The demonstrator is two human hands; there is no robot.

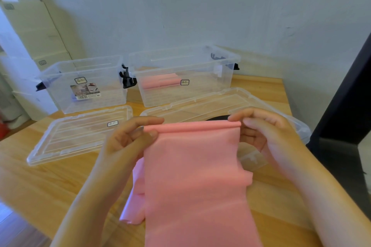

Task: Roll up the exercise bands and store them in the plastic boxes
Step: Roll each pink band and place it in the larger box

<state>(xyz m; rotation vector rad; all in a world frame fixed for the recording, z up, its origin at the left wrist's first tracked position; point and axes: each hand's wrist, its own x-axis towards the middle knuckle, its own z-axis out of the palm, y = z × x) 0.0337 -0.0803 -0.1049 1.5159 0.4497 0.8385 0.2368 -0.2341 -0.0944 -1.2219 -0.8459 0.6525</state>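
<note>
— What are the fingers doing?

— Curling in and pinching. The left hand (130,136) is gripping one end of a thin roll along the top edge of the pink band (196,176), and the right hand (261,128) is gripping the other end.

— And the rest of it?

— It's hanging flat toward the person, over the wooden table (40,186).

— The boxes?

— Beyond the hands, the left lid (80,136) and right lid (210,104) are lying flat. Behind them the left box (84,74) and right box (200,86) are standing open, side by side. The right one is holding pink rolls (160,82). A dark shape (216,117) is showing behind the roll; I can't tell what it is.
</note>
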